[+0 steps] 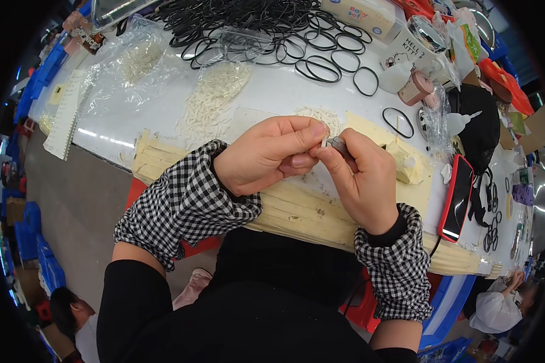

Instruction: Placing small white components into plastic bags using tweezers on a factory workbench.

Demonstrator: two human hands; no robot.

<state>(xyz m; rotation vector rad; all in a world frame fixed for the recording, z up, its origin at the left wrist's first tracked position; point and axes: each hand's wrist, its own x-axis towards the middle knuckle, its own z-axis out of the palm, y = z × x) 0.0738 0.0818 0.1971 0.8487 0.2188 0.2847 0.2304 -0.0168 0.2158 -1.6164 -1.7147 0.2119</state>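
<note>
My left hand [269,154] is closed in a pinch, its thumb and fingertips meeting the right fingertips above the table's near edge. A small white piece [324,143] shows between the two hands; its far end is covered by fingers. My right hand [366,181] is also pinched, with a small grey piece [339,146] between thumb and forefinger. What kind of piece that is I cannot make out. Just behind the hands lies a little heap of white pieces [318,113]. To the left, a larger spread of similar white pieces [203,115] covers the table.
Black rubber rings [242,24] are heaped at the back, several lying loose toward the right. Clear plastic bags [139,66] and a ruled notebook [66,115] lie left. On the right are a red-cased phone [457,196], a squeeze bottle [460,123] and a lump of yellow tape [406,163].
</note>
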